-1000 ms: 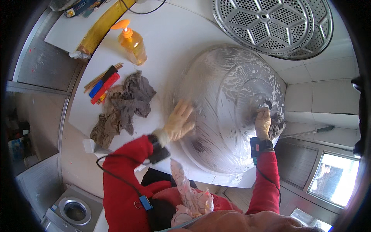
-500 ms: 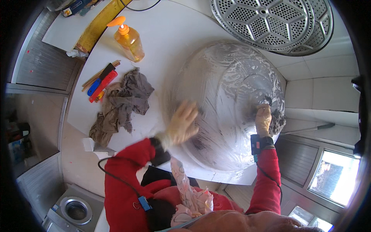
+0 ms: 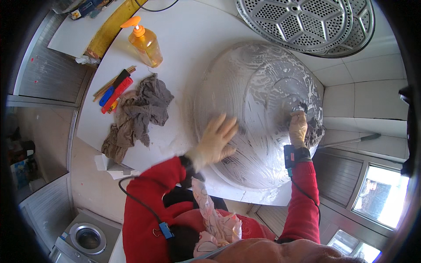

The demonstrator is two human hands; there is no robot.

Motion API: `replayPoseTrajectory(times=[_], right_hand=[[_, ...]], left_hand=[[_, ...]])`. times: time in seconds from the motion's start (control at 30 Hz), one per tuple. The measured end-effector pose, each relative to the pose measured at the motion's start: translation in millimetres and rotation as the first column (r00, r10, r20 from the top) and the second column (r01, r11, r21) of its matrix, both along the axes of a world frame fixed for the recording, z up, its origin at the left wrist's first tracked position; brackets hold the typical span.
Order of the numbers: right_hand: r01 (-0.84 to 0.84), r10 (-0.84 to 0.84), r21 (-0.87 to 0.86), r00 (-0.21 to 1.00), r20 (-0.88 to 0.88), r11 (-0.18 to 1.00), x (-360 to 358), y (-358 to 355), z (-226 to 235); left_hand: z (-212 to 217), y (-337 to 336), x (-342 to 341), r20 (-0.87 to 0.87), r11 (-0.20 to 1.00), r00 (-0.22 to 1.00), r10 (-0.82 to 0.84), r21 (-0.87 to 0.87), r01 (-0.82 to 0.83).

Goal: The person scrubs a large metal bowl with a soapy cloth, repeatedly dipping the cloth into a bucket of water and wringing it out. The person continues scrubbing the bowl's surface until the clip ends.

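L hand (image 3: 215,141) farther over dome (image 3: 262,103), spread, empty (rubbing spot shifted, appar.); R hand (image 3: 298,128) curled round knob (image 3: 303,106).

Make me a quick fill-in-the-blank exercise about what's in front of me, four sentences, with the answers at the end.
1. The pump head on the bottle is ____ in colour.
2. The crumpled cloth lies on the table to the ____ of the metal dome.
3. The right hand is ____ the crumpled cloth than the left hand is.
4. Both of the person's sleeves are ____ in colour.

Missing words: orange; left; farther from; red.
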State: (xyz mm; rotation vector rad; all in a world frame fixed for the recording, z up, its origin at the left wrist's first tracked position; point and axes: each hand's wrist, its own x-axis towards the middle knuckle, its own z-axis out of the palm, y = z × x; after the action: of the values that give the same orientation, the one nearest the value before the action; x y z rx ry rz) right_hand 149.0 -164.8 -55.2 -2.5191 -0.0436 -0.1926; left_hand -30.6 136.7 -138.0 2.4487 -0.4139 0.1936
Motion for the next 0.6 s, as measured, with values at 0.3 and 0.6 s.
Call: replayPoseTrajectory(times=[0.3, 0.6], right_hand=[[-0.037, 0.04, -0.042, 0.997, 0.064, 0.998, 1.1, -1.4, -3.5], [-0.01, 0.011, -0.016, 0.999, 0.033, 1.0, 2.6, -3.2, -7.3]], left_hand=[[19.6, 42.2, 119.7, -0.214, 0.891, 0.962, 0.17, -0.383, -0.243], [20.7, -11.3, -4.9, -0.098, 0.972, 0.972, -0.214, 0.072, 0.222]])
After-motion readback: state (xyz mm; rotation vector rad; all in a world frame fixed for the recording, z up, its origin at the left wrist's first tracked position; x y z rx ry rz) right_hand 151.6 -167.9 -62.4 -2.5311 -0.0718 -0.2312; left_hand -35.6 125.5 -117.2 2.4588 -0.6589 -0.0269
